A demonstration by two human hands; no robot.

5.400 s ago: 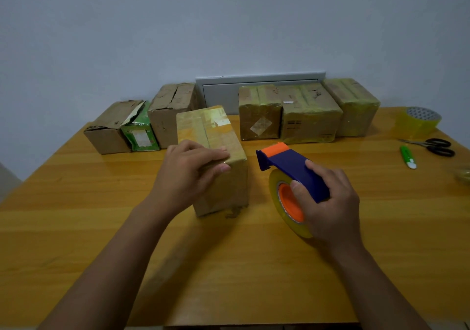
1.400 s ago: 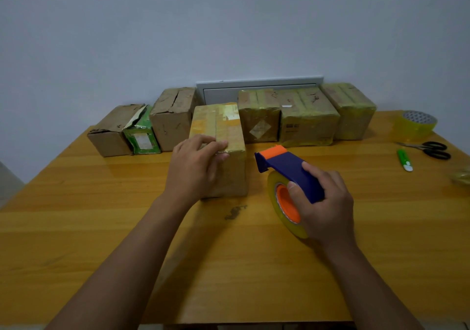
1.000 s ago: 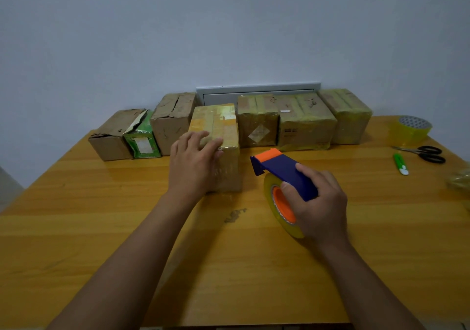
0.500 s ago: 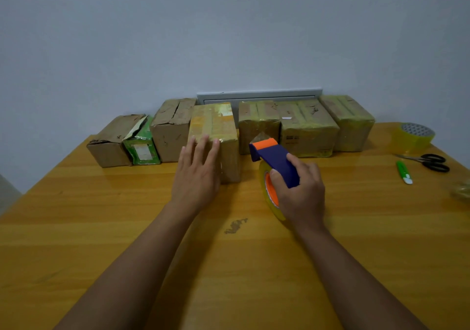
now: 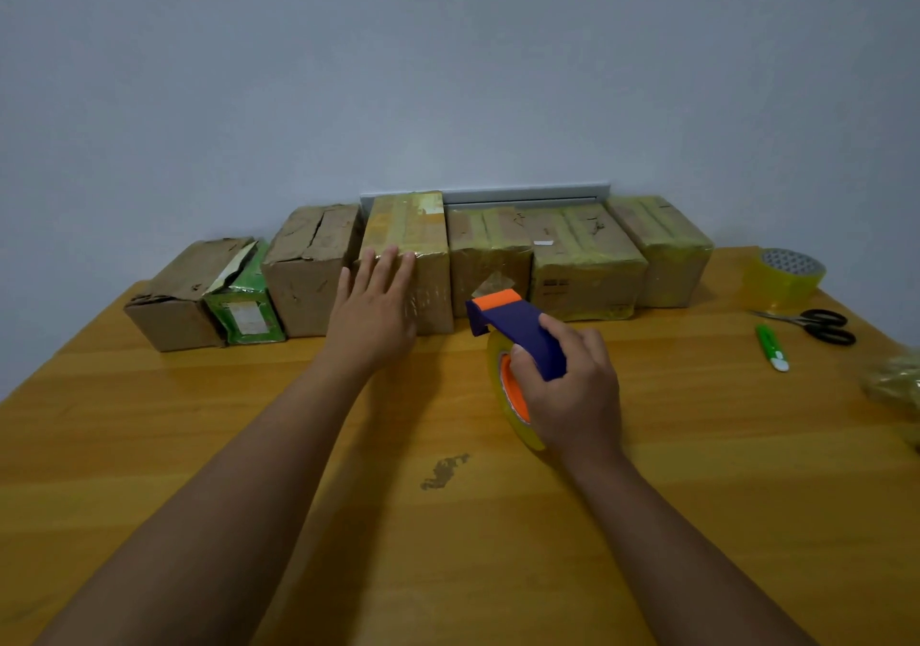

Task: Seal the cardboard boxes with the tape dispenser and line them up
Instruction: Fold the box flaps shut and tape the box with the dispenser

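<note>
Nearest the camera, two bare forearms reach out over the wooden table (image 5: 697,471), where a dark scuff (image 5: 444,472) marks the wood between them. The right hand (image 5: 572,396) curls round the blue handle of the tape dispenser (image 5: 517,334), a full grip, with the yellow roll on edge under the palm and the orange tip pointing towards the boxes. The left hand (image 5: 376,319) lies flat, fingers straight and together, holding nothing, pressed against the front face of the taped box (image 5: 405,237). That box sits in the row along the wall, touching its neighbours on both sides. To its left are a torn brown box (image 5: 311,267), flaps split at the top, a green packet (image 5: 244,307) and a low open-flapped box (image 5: 184,297); nothing of their contents shows. To its right stand three more taped boxes (image 5: 582,257), shut and wrapped in yellowish tape. Over on the far right lie a green cutter (image 5: 771,347), black scissors (image 5: 816,324) and a spare tape roll (image 5: 786,277), well apart from the row.
</note>
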